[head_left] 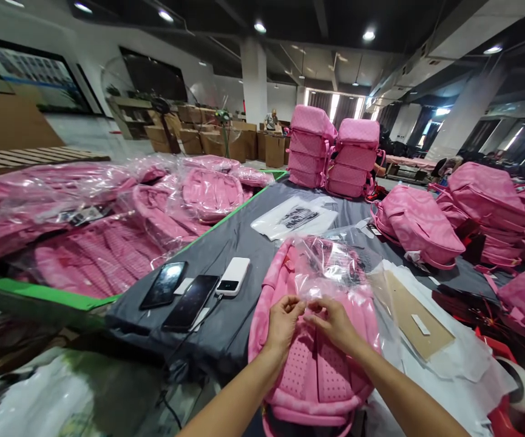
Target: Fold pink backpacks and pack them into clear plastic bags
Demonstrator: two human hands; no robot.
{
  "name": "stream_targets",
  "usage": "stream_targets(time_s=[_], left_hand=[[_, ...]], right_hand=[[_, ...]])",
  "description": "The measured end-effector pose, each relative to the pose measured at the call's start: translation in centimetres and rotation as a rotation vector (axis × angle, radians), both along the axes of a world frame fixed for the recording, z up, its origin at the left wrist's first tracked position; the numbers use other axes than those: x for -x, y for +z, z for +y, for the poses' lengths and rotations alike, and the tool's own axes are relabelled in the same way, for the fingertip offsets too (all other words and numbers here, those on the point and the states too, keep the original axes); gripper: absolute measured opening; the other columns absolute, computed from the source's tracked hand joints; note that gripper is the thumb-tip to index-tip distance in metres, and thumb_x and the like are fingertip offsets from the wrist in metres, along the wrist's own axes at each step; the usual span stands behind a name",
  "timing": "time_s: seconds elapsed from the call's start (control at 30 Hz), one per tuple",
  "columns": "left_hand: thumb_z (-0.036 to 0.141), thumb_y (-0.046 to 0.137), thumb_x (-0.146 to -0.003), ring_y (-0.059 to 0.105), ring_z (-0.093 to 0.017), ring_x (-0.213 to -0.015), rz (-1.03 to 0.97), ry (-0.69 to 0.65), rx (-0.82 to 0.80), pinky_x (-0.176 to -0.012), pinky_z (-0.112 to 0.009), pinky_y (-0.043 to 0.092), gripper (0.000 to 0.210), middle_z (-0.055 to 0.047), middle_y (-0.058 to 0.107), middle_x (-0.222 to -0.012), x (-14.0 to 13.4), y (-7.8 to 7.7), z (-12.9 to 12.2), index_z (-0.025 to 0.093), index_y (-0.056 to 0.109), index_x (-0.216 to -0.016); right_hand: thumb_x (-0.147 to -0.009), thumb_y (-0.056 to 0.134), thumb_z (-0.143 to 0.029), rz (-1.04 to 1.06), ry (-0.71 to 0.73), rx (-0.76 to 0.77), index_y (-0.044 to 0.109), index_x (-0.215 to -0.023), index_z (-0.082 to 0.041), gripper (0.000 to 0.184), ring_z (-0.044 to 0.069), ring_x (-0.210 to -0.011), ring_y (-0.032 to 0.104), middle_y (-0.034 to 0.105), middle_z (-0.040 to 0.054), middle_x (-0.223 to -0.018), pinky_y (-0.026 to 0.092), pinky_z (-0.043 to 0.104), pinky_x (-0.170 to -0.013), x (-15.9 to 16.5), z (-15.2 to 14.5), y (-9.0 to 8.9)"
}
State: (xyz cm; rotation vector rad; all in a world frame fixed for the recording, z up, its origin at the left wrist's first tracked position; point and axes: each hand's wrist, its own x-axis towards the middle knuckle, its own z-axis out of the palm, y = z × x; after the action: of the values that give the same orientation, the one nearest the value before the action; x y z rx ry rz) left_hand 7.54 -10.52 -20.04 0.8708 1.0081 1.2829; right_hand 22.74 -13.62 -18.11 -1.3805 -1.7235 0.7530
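A pink backpack lies on the grey-covered table in front of me, its dotted padded back facing up. A clear plastic bag is spread over its upper part, with dark print showing near the top. My left hand is closed, thumb and fingertips pinching the bag's near edge above the middle of the backpack. Close beside it, my right hand pinches the same edge. The fingertips of both hands almost meet, and the exact fold between them is hard to see.
Two phones and a white power bank lie left. Flat printed bags lie beyond; cardboard and white sheets are right. Bagged backpacks fill a green-edged bin. Stacked backpacks stand behind; more lie right.
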Motion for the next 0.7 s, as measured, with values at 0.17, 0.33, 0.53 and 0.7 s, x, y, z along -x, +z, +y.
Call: stream_targets(time_s=[0.17,0.33,0.53,0.7], left_hand=[[0.059,0.082,-0.063,0.06,-0.017,-0.07,0.048,-0.001,-0.118,-0.069,-0.027,0.049,0.044,-0.002,0.067,-0.07,0.2,1.4,0.1,0.017,0.071,-0.07],[0.065,0.078,-0.066,0.05,-0.013,-0.061,0.12,0.027,-0.171,-0.061,-0.024,0.043,0.05,0.003,0.055,-0.061,-0.6,1.3,-0.5,0.019,0.059,-0.063],[0.056,0.067,-0.076,0.042,-0.013,-0.057,0.344,0.175,-0.238,-0.06,-0.026,0.041,0.045,0.006,0.042,-0.056,4.0,-0.4,1.2,0.023,0.042,-0.057],[0.022,0.061,-0.077,0.062,-0.029,-0.108,0.78,0.272,-0.539,-0.098,-0.044,0.047,0.034,-0.01,0.07,-0.112,7.3,0.8,-0.7,0.019,0.067,-0.11]], right_hand=[[-0.071,0.082,-0.049,0.235,-0.027,0.134,0.075,-0.092,-0.017,0.039,0.02,-0.078,0.065,0.074,0.0052,-0.086,0.05,0.032,-0.073,0.0,0.8,-0.2],[-0.069,0.081,-0.06,0.376,0.007,0.18,0.07,-0.073,-0.019,0.043,0.016,-0.067,0.059,0.068,0.0013,-0.072,0.047,0.031,-0.068,1.0,0.9,0.4],[-0.084,0.055,-0.069,0.384,-0.207,0.164,0.049,-0.077,-0.025,0.044,0.015,-0.053,0.053,0.056,-0.0028,-0.063,0.047,0.029,-0.054,-1.6,2.9,1.9],[-0.093,0.036,-0.059,0.325,-0.331,0.008,0.034,-0.074,-0.028,0.035,0.015,-0.05,0.041,0.038,-0.0063,-0.059,0.037,0.027,-0.048,-1.6,5.4,2.1]])
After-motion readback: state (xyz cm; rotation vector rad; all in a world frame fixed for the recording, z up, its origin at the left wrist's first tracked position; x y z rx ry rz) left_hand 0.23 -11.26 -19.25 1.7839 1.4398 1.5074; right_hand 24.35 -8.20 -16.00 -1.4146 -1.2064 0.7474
